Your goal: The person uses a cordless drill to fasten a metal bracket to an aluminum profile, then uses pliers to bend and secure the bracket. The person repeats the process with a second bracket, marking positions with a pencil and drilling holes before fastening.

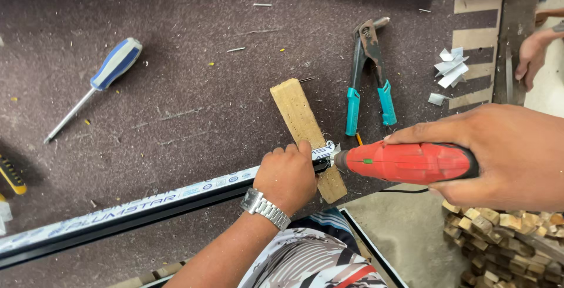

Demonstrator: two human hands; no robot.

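Red drill [408,162] is pressing in from three o'clock, our right hand [499,156] clamped around its body. We are gripping the black aluminium profile [135,211] with our left hand [286,176] (wristwatch on), its end lying across a wooden block [299,118]. Teal-handled rivet pliers [369,76] are lying at twelve o'clock.

Glossy red plastic shells the power drill [411,162]; the block [307,135] is rough pale wood. The aluminium profile [147,206] wears smooth printed film. Matt, scuffed brown board tops the counter [194,88].
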